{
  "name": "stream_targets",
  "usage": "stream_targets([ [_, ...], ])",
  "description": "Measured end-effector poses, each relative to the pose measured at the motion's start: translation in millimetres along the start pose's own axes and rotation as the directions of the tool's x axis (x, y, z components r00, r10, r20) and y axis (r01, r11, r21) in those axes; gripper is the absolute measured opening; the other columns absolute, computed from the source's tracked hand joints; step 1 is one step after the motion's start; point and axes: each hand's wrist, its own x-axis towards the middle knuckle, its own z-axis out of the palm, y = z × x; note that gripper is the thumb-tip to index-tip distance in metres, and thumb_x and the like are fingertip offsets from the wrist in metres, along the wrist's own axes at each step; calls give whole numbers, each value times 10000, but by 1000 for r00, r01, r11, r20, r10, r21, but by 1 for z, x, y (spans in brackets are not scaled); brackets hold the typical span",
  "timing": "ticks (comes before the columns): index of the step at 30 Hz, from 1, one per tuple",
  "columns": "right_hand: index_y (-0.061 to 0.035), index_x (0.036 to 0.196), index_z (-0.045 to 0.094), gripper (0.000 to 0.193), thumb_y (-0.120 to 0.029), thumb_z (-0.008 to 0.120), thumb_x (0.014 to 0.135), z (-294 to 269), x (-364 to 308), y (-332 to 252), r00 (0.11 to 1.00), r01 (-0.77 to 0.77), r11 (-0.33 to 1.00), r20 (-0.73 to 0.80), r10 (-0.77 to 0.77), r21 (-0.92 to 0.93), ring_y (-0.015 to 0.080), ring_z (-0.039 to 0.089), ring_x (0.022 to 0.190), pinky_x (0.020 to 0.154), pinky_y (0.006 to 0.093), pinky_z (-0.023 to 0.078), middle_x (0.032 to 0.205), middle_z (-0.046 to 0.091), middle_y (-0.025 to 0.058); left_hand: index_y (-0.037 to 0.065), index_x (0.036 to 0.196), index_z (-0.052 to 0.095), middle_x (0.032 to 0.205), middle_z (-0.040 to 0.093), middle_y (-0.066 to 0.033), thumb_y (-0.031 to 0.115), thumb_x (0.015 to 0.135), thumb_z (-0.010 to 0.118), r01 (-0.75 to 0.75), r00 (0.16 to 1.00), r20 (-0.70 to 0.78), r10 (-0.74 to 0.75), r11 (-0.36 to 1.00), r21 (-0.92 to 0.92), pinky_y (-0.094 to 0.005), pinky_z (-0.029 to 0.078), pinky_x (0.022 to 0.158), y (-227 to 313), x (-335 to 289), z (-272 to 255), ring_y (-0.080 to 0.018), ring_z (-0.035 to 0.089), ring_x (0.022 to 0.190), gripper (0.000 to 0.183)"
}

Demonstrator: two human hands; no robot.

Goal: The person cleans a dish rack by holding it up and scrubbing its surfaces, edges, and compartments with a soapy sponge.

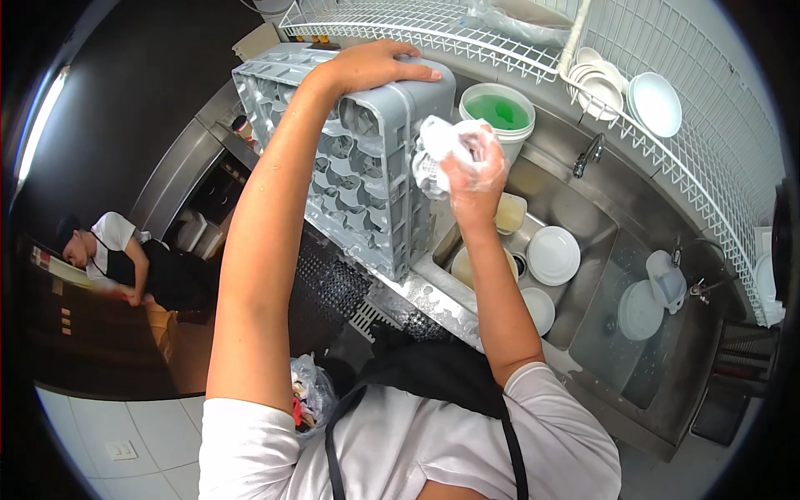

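A grey plastic dishwasher glass rack (402, 179) stands on its side at the left end of the sink counter, its open compartments facing left, with soapy wet patches on it. My left hand (371, 68) rests over its upper edge and holds it, fingers curled across the top. In my right hand (479, 179) is a white cloth (430, 154) thick with foam, bunched in the fingers just right of the rack. Whether the cloth touches the rack I cannot tell. Behind that hand, a white bucket (518, 137) contains green liquid.
The steel sink (575, 333) at right holds plates (553, 255) and containers in one basin, water and more plates (640, 310) in the other. A wire shelf (433, 33) with bowls (598, 90) runs above. Another person (125, 258) works at far left. A plastic bag (312, 396) sits below.
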Motion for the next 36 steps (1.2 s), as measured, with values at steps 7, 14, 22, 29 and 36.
stream_targets([
  [7,-89,1170,706,413,-219,790,787,17,5,12,589,801,384,489,-643,-459,356,615,1074,894,513,519,1142,692,101,16,1368,625,1411,585,-222,747,787,682,-12,1000,20,13,1000,-14,-399,413,1110,-2,1,1,-354,554,1305,936],
  [14,-77,1267,660,473,-202,740,818,15,-24,11,795,607,572,424,-434,-552,409,566,1170,933,487,528,1353,561,201,18,1367,627,1402,596,-225,736,778,690,4,1000,29,-4,1000,-28,-400,420,1104,-1,0,-2,-354,566,1296,931],
  [22,-90,1164,710,379,-112,728,785,-14,2,-48,721,688,467,592,-359,-555,358,644,1035,893,441,559,1117,687,126,42,1387,625,1450,570,-224,765,777,656,33,999,13,-34,999,31,-406,421,1110,1,-4,-2,-371,555,1322,947],
  [29,-71,1066,722,405,-83,745,662,16,13,-29,753,657,513,508,-418,-552,353,656,947,802,460,558,1049,676,145,36,1391,630,1412,597,-265,808,713,663,-29,1000,-7,29,999,38,-443,445,1107,-8,4,2,-415,585,1294,1028],
  [36,-63,1029,730,439,-102,781,595,11,-13,7,767,619,651,518,-380,-439,387,696,896,764,475,568,1041,695,194,13,1395,619,1405,601,-270,794,710,674,-32,999,2,32,999,43,-431,451,1098,-3,4,2,-415,598,1278,1040],
])
